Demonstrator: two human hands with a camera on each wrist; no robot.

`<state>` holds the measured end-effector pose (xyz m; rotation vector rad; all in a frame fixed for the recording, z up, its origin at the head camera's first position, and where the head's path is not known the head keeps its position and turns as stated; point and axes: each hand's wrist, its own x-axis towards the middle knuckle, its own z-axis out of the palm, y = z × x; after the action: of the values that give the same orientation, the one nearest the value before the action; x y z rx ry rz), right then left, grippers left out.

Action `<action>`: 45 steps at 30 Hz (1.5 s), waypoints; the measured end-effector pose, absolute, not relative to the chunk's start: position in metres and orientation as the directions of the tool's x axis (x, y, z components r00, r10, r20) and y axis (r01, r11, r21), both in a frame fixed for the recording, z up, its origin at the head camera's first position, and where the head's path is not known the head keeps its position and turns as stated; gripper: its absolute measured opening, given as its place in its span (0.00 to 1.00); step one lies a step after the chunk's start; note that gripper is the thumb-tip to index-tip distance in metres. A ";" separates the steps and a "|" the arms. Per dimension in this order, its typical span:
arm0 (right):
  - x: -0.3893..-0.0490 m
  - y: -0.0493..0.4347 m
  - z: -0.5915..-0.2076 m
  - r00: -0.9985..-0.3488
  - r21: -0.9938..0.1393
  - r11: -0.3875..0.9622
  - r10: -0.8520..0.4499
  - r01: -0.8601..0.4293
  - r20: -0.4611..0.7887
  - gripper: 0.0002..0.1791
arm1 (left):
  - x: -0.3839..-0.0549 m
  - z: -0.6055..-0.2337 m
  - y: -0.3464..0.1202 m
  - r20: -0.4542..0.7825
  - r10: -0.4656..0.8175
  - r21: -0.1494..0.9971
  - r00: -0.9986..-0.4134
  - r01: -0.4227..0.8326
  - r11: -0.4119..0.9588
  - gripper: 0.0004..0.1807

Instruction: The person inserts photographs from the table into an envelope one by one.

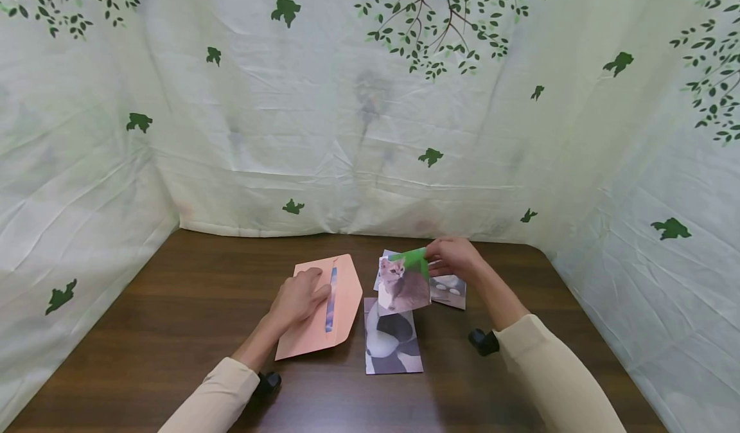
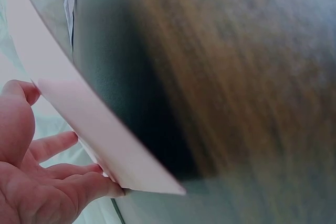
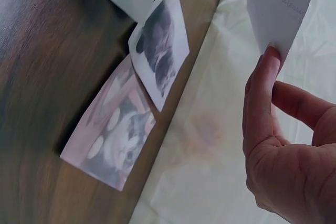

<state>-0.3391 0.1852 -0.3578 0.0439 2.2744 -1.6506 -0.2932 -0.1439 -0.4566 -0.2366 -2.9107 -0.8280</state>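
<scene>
Nearest, a black-and-white photo [image 1: 393, 346] lies on the bench [image 1: 208, 285]. Beyond, the left hand [image 1: 297, 297] rests loosely on the pink envelope [image 1: 342, 308], best pressed steady; toward the bench's far edge, the right hand [image 1: 455, 258] pinches the raised cat photo [image 1: 403, 285], best held lightly against creasing.

We're looking forward and down from the head; close-in wrist views face the fingers [image 3: 260, 100], sharing that tabletop [image 1: 451, 356].

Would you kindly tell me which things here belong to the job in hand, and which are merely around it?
Likely the job:
pink envelope, under left hand
cat photo, in right hand
other photos

Background:
wooden table
leaf-patterned cloth
</scene>
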 end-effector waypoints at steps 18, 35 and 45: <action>-0.342 0.149 -0.364 -0.944 -0.943 0.249 -0.185 0.223 -0.272 0.17 | -0.296 -0.458 -0.144 0.128 0.127 0.507 -0.984 0.175 0.844 0.28; -0.340 0.117 -0.380 -0.948 -0.945 0.231 -0.167 0.230 -0.271 0.14 | -0.294 -0.457 -0.144 0.139 0.130 0.494 -0.982 0.182 0.850 0.28; -0.339 0.100 -0.387 -0.946 -0.951 0.197 -0.179 0.237 -0.272 0.11 | -0.294 -0.458 -0.146 0.161 0.130 0.495 -0.978 0.194 0.847 0.28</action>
<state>-0.3391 0.0997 -0.3872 0.0546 2.1559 -1.8051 -0.2935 -0.1462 -0.4583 -0.2559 -2.9020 -0.7967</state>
